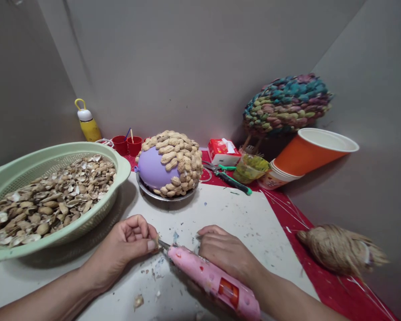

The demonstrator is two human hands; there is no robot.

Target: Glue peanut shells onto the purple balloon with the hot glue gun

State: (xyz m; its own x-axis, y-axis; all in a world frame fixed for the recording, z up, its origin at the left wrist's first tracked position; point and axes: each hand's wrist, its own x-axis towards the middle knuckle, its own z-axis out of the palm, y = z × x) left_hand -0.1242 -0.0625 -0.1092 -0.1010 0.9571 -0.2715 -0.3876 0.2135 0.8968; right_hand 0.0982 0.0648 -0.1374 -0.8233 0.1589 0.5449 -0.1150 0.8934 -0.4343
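Observation:
My left hand point(133, 240) is closed in a pinch on a small piece of peanut shell point(157, 242). The metal nozzle of a pink glue gun point(207, 276) meets that piece or comes very close to it. My right hand point(225, 249) is closed against the far side of the gun, its grip partly hidden by the body. Beyond both hands, a purple balloon point(153, 169) rests in a shallow metal dish point(165, 197). Whole peanut shells point(183, 156) cover its top and right side, while a purple patch shows at front left.
A green colander point(123, 167) of peanut shells stands at left. Behind are a yellow bottle point(89, 129), red cups point(134, 146), a tissue pack point(223, 151) and pliers point(232, 182). To the right are paper cups point(294, 154), a twine bundle point(337, 249) and a colourful shell-covered piece point(287, 104).

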